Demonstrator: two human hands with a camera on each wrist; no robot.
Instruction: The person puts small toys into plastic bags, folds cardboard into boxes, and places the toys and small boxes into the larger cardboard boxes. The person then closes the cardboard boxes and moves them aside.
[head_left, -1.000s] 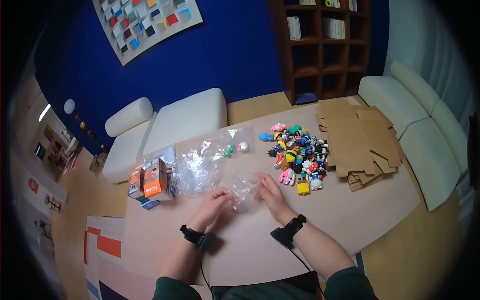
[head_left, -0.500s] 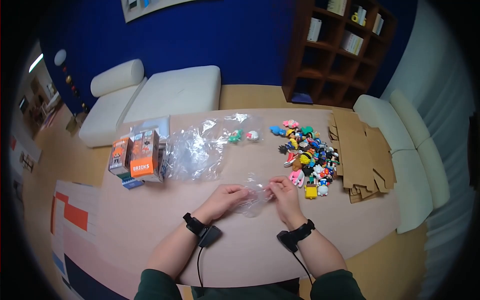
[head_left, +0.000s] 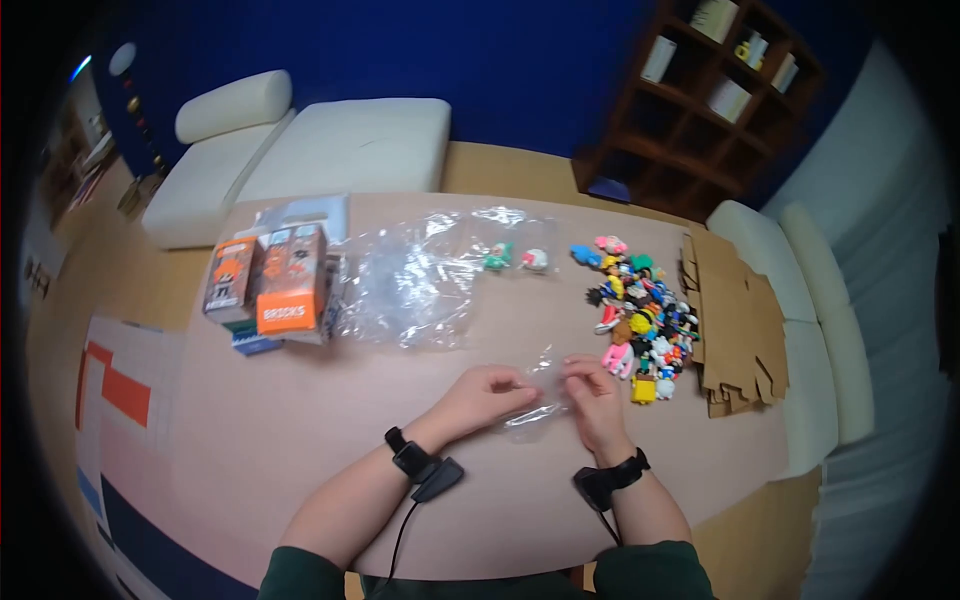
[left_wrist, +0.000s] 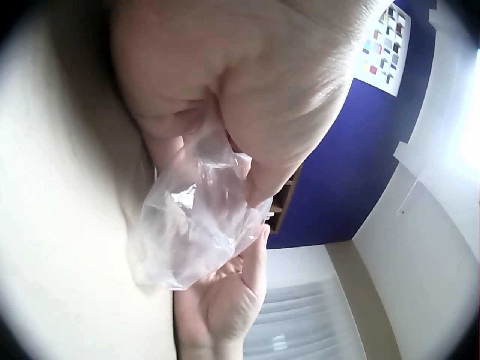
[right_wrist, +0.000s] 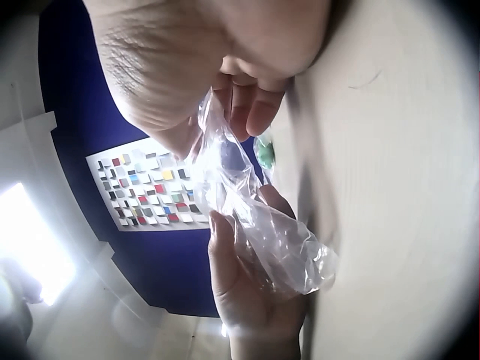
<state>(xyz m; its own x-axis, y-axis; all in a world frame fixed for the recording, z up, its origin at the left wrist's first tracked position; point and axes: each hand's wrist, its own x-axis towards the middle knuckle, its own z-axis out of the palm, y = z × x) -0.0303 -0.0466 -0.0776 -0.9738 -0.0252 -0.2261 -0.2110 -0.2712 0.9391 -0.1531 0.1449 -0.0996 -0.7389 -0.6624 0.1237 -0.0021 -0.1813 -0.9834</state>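
Clear plastic bag [head_left: 535, 418] hangs between my two hands just above the tabletop [head_left: 250, 430]: my left hand [head_left: 482, 400] pinches one side, my right hand [head_left: 600, 412] the other, fingers and thumb closed on the film, probably because it would sag from a single hold. Beyond lies more clear wrapping [head_left: 405, 290]. The toy figures [head_left: 640, 315] are heaped beside flattened cardboard [head_left: 740, 315], perhaps to keep kinds apart. I read "BRICKS" on an orange box [head_left: 290, 285]; the neighbouring box's [head_left: 230, 280] lettering is too blurred.
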